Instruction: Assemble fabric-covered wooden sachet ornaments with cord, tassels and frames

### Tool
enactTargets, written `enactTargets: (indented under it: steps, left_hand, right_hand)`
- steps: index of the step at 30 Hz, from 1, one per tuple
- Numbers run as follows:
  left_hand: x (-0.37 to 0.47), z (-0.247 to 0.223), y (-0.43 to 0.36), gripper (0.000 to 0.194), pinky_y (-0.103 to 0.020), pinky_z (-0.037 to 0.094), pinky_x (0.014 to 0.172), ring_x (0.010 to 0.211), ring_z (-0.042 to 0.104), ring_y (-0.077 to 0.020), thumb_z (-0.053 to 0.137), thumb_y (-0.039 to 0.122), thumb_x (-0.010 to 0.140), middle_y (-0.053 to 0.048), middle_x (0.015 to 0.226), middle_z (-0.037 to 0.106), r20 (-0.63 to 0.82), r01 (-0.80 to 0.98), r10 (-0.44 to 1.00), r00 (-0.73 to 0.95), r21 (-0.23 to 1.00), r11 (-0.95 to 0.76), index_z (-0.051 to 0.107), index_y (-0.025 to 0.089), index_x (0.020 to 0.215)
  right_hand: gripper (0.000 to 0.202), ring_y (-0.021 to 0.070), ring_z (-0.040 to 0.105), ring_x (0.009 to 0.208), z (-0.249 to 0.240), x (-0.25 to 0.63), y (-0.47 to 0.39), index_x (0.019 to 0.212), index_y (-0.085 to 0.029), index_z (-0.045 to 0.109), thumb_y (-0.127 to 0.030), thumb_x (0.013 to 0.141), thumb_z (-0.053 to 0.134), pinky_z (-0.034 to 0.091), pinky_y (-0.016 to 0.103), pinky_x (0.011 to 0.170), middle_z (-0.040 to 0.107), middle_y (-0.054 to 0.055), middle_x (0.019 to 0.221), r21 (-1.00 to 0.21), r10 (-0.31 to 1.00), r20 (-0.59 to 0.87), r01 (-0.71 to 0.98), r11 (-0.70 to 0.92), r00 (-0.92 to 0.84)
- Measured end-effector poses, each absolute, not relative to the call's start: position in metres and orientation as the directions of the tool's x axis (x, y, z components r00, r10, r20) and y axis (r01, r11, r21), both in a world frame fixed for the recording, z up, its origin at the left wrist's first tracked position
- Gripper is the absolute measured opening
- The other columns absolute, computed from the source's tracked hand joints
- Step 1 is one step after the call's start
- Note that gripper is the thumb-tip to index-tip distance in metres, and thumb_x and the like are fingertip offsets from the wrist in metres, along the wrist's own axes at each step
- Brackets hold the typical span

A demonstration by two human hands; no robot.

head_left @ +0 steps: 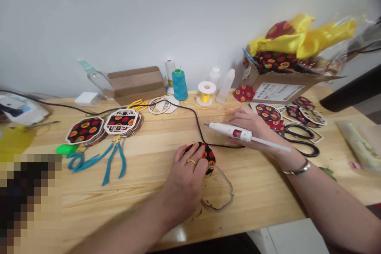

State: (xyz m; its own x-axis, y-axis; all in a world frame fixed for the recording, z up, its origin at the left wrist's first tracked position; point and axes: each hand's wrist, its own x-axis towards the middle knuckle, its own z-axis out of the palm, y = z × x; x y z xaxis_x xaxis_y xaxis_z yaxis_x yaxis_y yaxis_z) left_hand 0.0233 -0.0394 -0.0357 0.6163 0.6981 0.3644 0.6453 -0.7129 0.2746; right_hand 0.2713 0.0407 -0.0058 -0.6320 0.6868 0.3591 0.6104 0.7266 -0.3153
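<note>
My left hand (pixel 189 170), with a ring on one finger, is closed over a black fabric piece (pixel 210 154) with red and orange flower patterns. Its fingertips press the piece near the table surface; the thumb is mostly hidden. Just below the fabric, a thin grey scalloped frame (pixel 231 190) lies partly under the hand. In my right hand (pixel 248 123) is a white hot glue gun (pixel 229 130), its nozzle pointing left and a clear glue stick jutting from its back end. The black cord (pixel 199 121) runs across the table behind the fabric.
Two stacks of framed fabric ornaments (pixel 86 131) with teal tassels (pixel 108 162) lie at left. Teal thread (pixel 179 85), a yellow cord spool (pixel 205 97) and bottles line the wall. Scissors (pixel 300 139), fabric pieces and a cardboard box (pixel 276 87) stand right.
</note>
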Motion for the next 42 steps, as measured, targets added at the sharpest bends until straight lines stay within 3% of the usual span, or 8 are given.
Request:
enactTargets:
  steps: [13,19,24,32,42]
  left_hand:
    - [0.022,-0.037,-0.037,0.022,-0.053,0.029,0.105,0.124,0.046,-0.0284,0.043,0.008,0.082,-0.018,0.125,0.059,0.291,0.607,0.669,0.684,0.280,-0.743,0.058,0.010,0.098]
    - [0.022,-0.027,-0.044,0.028,-0.050,0.044,0.095,0.111,0.057,-0.0314,0.042,0.010,0.079,-0.018,0.116,0.065,0.415,0.490,0.537,0.734,0.223,-0.842,0.060,0.007,0.101]
    - [0.025,-0.023,-0.048,0.029,-0.043,0.054,0.081,0.096,0.065,-0.0300,0.039,0.007,0.078,-0.019,0.102,0.070,0.434,0.510,0.530,0.729,0.171,-0.843,0.062,0.004,0.096]
    - [0.027,-0.020,-0.051,0.029,-0.044,0.052,0.087,0.100,0.063,-0.0308,0.037,0.009,0.080,-0.023,0.103,0.068,0.362,0.518,0.527,0.769,0.130,-0.845,0.062,0.003,0.094]
    - [0.027,-0.023,-0.056,0.026,-0.043,0.049,0.090,0.103,0.062,-0.0309,0.038,0.011,0.083,-0.022,0.107,0.066,0.330,0.530,0.521,0.787,0.071,-0.845,0.061,0.004,0.094]
  right_hand:
    - [0.027,0.0212,0.049,0.080,0.001,0.268,0.037,0.074,-0.019,0.060,-0.046,0.078,0.064,0.039,0.037,0.075,0.059,0.006,0.075,-0.321,0.695,0.340,0.616,0.719,-0.634]
    - [0.032,0.0186,0.047,0.073,0.007,0.260,0.034,0.070,-0.019,0.058,-0.049,0.078,0.062,0.039,0.035,0.072,0.057,0.005,0.070,-0.345,0.641,0.347,0.542,0.766,-0.684]
    - [0.033,0.0195,0.047,0.073,0.011,0.252,0.028,0.072,-0.018,0.061,-0.050,0.080,0.059,0.038,0.035,0.070,0.057,0.006,0.070,-0.372,0.638,0.318,0.527,0.764,-0.701]
    - [0.037,0.0195,0.046,0.073,0.014,0.243,0.023,0.065,-0.019,0.058,-0.051,0.084,0.053,0.035,0.035,0.069,0.054,0.005,0.068,-0.383,0.633,0.223,0.530,0.756,-0.741]
    - [0.031,0.0157,0.042,0.067,0.006,0.249,0.024,0.066,-0.017,0.053,-0.042,0.083,0.059,0.032,0.032,0.069,0.049,0.001,0.063,-0.400,0.610,0.239,0.496,0.771,-0.755]
